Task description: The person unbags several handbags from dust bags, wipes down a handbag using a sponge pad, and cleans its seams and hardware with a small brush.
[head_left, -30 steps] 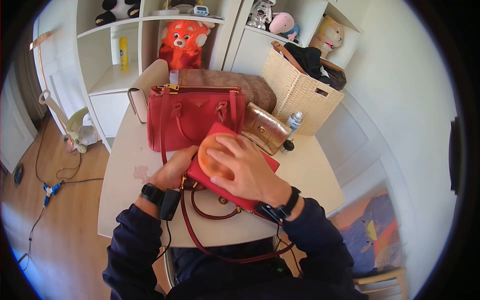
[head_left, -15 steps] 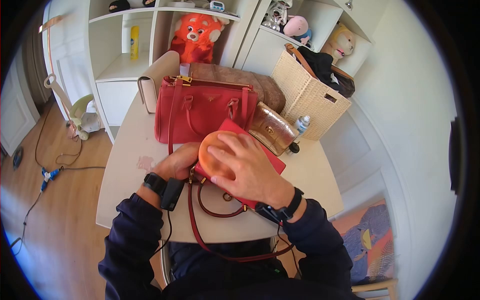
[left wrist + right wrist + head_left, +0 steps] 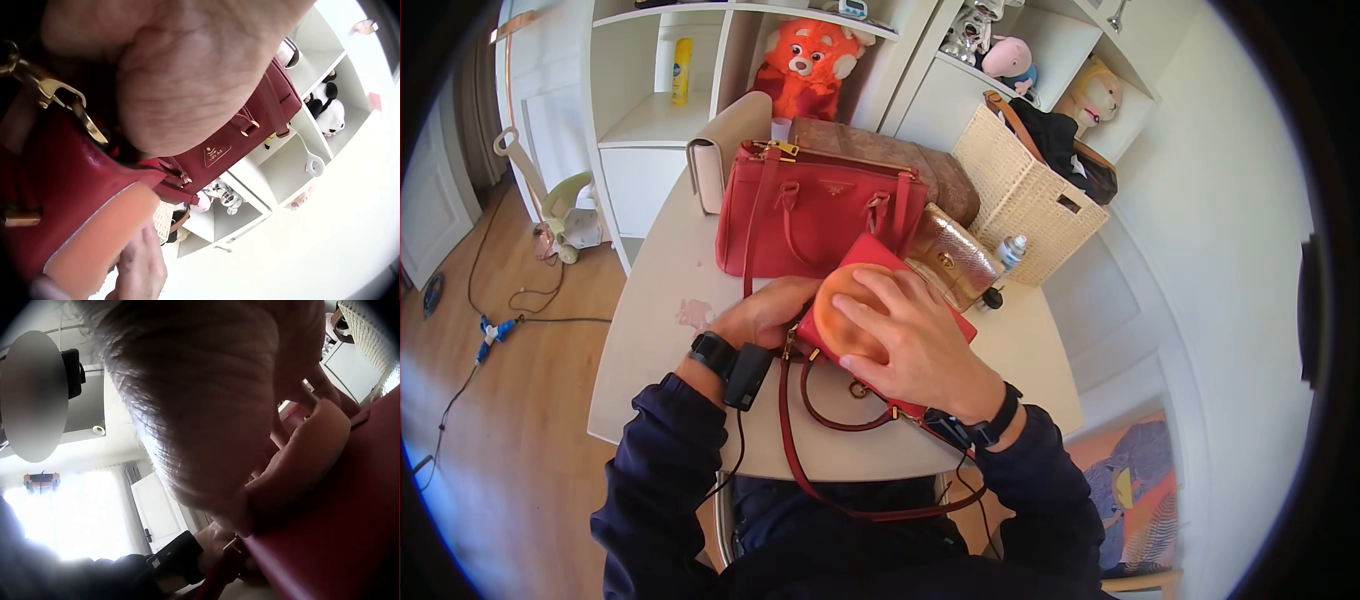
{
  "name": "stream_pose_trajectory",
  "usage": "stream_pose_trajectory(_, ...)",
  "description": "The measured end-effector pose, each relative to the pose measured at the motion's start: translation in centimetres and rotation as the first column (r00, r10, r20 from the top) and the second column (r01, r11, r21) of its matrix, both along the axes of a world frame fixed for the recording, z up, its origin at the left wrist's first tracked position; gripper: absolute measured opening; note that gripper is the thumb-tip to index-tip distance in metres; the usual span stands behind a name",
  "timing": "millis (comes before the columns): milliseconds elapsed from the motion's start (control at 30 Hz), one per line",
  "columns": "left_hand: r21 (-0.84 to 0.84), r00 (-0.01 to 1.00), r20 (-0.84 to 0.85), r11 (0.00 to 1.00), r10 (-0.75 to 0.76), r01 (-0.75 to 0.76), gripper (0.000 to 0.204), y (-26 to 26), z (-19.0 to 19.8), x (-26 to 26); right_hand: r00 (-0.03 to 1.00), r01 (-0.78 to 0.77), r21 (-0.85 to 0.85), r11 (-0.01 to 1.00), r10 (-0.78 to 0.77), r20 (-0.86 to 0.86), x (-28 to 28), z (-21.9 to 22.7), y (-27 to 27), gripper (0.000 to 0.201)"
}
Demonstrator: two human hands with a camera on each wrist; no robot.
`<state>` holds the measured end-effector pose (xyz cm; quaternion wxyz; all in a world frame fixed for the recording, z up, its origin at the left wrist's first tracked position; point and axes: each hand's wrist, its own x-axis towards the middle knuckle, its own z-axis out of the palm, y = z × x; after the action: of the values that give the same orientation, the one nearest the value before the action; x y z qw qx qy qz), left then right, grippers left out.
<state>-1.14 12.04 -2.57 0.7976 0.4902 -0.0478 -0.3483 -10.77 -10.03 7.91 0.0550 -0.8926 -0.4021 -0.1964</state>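
Note:
My right hand (image 3: pixel 925 350) holds a round orange sponge (image 3: pixel 837 312) flat against a red handbag (image 3: pixel 870 252), fingers spread over its top and thumb at its near edge. That bag lies tilted on the table, its handle and long strap (image 3: pixel 800 470) hanging toward my lap. At the bag's left end my left hand (image 3: pixel 770 312) grips it, the fingertips hidden behind it. In the left wrist view the sponge (image 3: pixel 103 240) lies along the red leather near a gold clasp (image 3: pixel 56 90). In the right wrist view the sponge (image 3: pixel 312 444) presses on the smooth red side.
A larger red handbag (image 3: pixel 830 215) stands just behind. To its right are a gold clutch (image 3: pixel 950 258), a spray can (image 3: pixel 1011 252) and a woven basket (image 3: pixel 1025 190). A brown bag (image 3: pixel 900 160) and a beige bag (image 3: pixel 718 160) stand at the back of the table (image 3: pixel 650 350).
The head view has shifted, so the scene sits a little farther right and higher. Both hands keep their hold, and the sponge stays on the bag's left part.

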Motion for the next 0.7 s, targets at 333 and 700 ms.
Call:
stream_pose_trajectory(333, 0.066, 0.998, 0.039, 0.996, -0.054, 0.052, 0.038, 0.1, 1.1, -0.5, 0.998, -0.004, -0.094, 0.996, -0.002, -0.063, -3.0, 0.4, -1.9, 0.06)
stream_pose_trajectory(700, 0.07, 0.999, 0.047, 0.998, -0.002, -0.002, 0.039, 0.0, 0.6, -0.3, 0.999, -0.024, 0.042, 0.999, 0.026, -0.038, -0.8, -1.1, 0.0, 0.059)
